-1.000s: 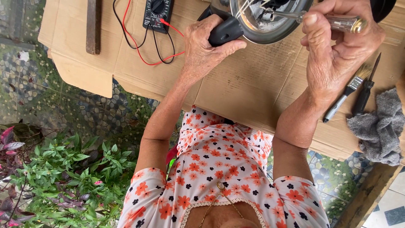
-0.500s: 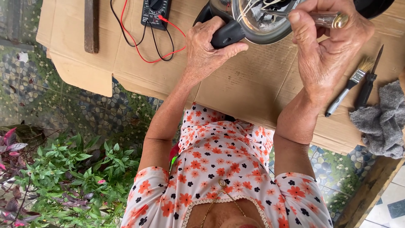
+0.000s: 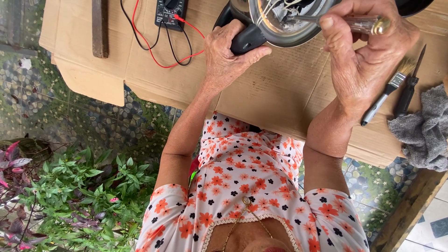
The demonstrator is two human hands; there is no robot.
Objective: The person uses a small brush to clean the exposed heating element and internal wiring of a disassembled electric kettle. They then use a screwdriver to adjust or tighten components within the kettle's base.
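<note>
Cardboard-covered table (image 3: 261, 93), left hand (image 3: 228, 56) fingers clasped on kettle (image 3: 275, 23) handle, right hand (image 3: 368, 51) fingers pinching screwdriver (image 3: 354, 22) inside.

On my screen the multimeter (image 3: 170, 13) lay left of the kettle (image 3: 280, 23) on the cardboard (image 3: 275, 93) (brush (image 3: 387, 91) and rag (image 3: 422, 128) lay far right).

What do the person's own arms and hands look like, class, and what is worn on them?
Both arms are bare from the short sleeves down. The sleeves belong to a white top printed with orange and dark flowers. The left hand and right hand wear no gloves; no rings, watch or bracelets show.
</note>
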